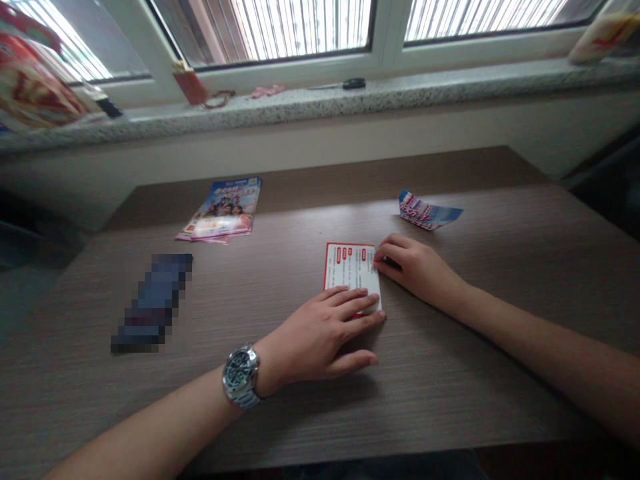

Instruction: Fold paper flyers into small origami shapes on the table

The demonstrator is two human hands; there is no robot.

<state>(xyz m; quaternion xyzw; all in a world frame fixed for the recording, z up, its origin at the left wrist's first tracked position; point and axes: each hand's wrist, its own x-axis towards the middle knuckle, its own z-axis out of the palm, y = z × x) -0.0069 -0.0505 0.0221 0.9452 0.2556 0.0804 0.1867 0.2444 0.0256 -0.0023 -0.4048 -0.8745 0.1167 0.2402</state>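
A white paper with red edges and printed text (353, 267) lies on the brown wooden table (280, 267). My left hand (323, 333), with a metal watch (241, 375) on its wrist, rests flat over the paper's near part, fingers spread. At the paper's right edge is my right hand (417, 267), its fingers curled and thumb and fingertips pinched on that edge. Beyond my right hand lies a creased blue and pink printed piece of paper (429, 213), its left end raised.
A stack of colourful leaflets (225, 210) lies at the table's back left, with a blurred-out dark phone-like object (153, 303) nearer. On the stone windowsill (300, 103) are scissors (353, 84), a red item (190, 85) and a colourful bag (37, 87).
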